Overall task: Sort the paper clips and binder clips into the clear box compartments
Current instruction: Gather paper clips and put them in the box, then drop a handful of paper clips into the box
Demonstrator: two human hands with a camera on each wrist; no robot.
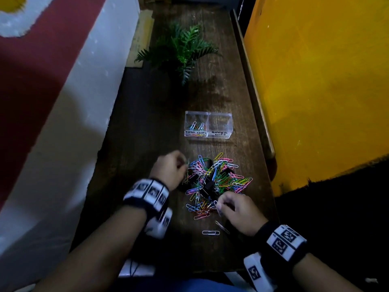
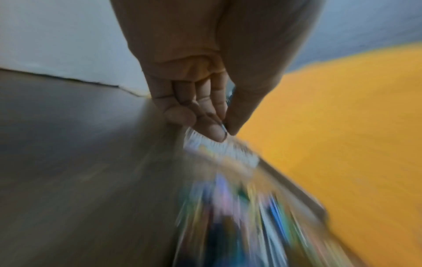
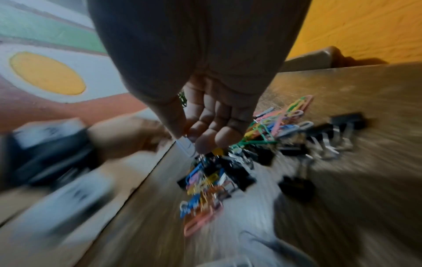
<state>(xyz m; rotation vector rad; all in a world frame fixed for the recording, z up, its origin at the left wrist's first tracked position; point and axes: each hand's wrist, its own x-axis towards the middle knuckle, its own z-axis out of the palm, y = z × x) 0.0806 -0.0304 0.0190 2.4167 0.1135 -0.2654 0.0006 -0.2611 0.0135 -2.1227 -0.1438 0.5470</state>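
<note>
A heap of coloured paper clips [image 1: 223,178] mixed with black binder clips [image 1: 207,185] lies on the dark wooden table [image 1: 147,133]. Beyond it stands the clear two-compartment box [image 1: 208,124]; its left cell holds a few paper clips [image 1: 197,125], and its right cell looks empty. My left hand [image 1: 184,164] hovers at the heap's left edge, thumb and finger pinching a thin paper clip [image 2: 224,129]. At the heap's near edge, my right hand [image 1: 219,207] pinches a white paper clip [image 3: 186,146]. Both wrist views are motion-blurred.
Two loose paper clips [image 1: 211,232] lie on the table near my right hand. A green fern-like plant [image 1: 181,49] stands far behind the box. A yellow wall [image 1: 315,81] runs along the table's right edge, and a painted wall along the left.
</note>
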